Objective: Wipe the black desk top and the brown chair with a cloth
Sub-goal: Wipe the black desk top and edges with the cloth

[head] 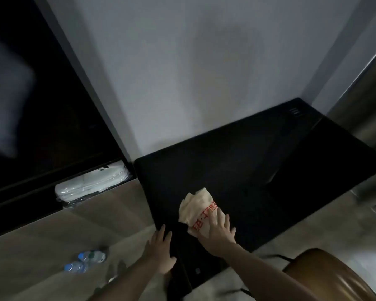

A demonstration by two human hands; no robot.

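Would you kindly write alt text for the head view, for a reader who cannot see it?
A person's right hand presses a pale cloth with red print flat on a black desk, while the left hand rests open at the desk's left edge. A brown chair sits lower right; two water bottles lie on the floor at left.

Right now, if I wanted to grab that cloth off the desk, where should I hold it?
Probably the loose bunched end of the cloth, farthest from the person, coming from above. The right hand lies flat on the near part, pressing it to the black desk top, so only the crumpled far folds stick up free to pinch.
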